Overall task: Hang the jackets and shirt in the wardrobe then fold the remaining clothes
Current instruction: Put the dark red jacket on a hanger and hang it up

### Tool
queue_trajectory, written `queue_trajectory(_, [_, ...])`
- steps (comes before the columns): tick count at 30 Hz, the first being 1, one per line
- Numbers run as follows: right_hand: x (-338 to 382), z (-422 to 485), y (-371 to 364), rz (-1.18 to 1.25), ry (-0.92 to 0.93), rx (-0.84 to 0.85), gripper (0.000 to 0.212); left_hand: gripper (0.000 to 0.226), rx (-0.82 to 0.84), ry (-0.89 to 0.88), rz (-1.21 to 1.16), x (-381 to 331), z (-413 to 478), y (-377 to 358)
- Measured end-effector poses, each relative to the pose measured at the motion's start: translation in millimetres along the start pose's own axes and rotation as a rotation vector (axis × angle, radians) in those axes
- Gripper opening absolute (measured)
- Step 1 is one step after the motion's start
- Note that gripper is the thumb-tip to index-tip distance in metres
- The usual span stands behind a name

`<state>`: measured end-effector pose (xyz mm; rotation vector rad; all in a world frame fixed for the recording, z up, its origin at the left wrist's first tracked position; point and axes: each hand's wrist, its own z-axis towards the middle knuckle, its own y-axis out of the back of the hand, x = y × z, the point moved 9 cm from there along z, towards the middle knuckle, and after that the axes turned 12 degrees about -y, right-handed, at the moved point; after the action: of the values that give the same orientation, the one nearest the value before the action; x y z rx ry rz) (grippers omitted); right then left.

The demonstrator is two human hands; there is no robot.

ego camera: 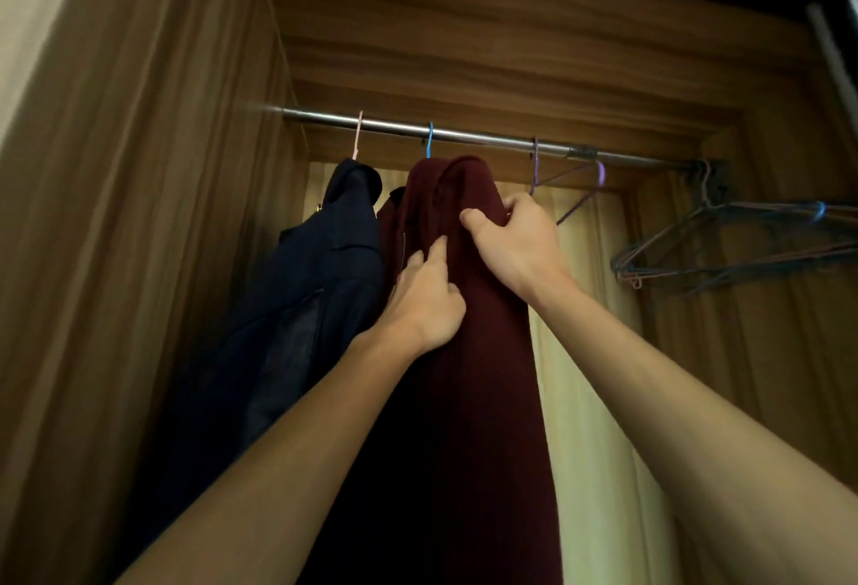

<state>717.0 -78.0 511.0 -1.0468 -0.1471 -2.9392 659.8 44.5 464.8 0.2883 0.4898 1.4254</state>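
**Second jacket up, being set straight**

My left hand [425, 301] pinches a fold at the front of the maroon jacket [469, 375], fingers curled into the cloth and forefinger laid along it. My right hand [515, 245], just above and to the right, grips the jacket's shoulder, thumb in front and fingers wrapped behind. The jacket hangs between and below both hands from a blue hook [430, 138] on the rail [487, 137] overhead. Left of my left hand, touching the maroon one, a navy jacket [315, 268] hangs on a pink hook [358, 134]. Right of my right hand is a bare purple hanger [575, 185], and farther right a bunch of spare hangers [724, 250]. By my reckoning two jackets are hung. The shirt and the folding are left, and neither is in view.
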Motion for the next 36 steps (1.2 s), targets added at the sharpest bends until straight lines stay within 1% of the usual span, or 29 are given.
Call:
queue_trajectory(2, [-0.8, -23.4, 10.4, -0.052, 0.030, -0.030, 0.034, 0.071, -0.025, -0.017, -0.014, -10.1, -12.3, 8.7])
queue_trajectory(7, [-19.1, -85.5, 51.4, -0.123, 0.006, -0.121, 0.027, 0.070, -0.137, -0.099, -0.055, -46.9, -61.4, 14.9])
queue_trajectory(9, [-30.1, -110.3, 69.5, -0.185, -0.020, -0.144, 0.025, 0.064, -0.177, -0.138, -0.048, -63.1, -82.4, 10.5])
queue_trajectory(11, [-42.9, -134.6, 88.8, -0.302, -0.051, -0.145, 0.024, 0.052, -0.193, -0.190, -0.033, -78.7, -102.8, 3.4])
queue_trajectory(14, [-61.2, -169.7, 122.7, -0.489, -0.085, -0.121, 0.017, 0.034, -0.169, -0.216, -0.093, -94.7, -133.9, -11.2])
queue_trajectory(16, [-73.8, -192.7, 145.0, -0.614, -0.125, -0.082, 0.019, 0.025, -0.079, -0.211, -0.149, -108.3, -154.4, -27.4])
queue_trajectory(18, [-86.6, -216.9, 168.4, -0.720, -0.193, -0.053, 0.024, 0.021, 0.068, -0.230, -0.191, -131.0, -176.1, -51.0])
queue_trajectory(21, [-102.6, -257.6, 204.4, -0.853, -0.312, -0.022, 0.027, 0.019, 0.263, -0.268, -0.267, -172.5, -212.0, -85.8])
queue_trajectory(25, [-114.5, -320.7, 269.1, -0.982, -0.482, -0.048, 0.030, 0.018, 0.474, -0.312, -0.359, -232.5, -262.2, -126.8])
queue_trajectory(28, [-117.7, -372.9, 324.9, -1.034, -0.594, -0.080, 0.033, 0.019, 0.567, -0.383, -0.415, -282.2, -302.9, -143.5])
queue_trajectory(31, [-114.1, -426.0, 378.1, -1.100, -0.714, -0.104, 0.033, 0.024, 0.640, -0.457, -0.461, -333.6, -345.4, -144.7])
queue_trajectory(36, [-81.3, -521.5, 464.0, -1.183, -0.872, -0.181, 0.032, 0.032, 0.745, -0.562, -0.631, -428.4, -422.7, -127.4])
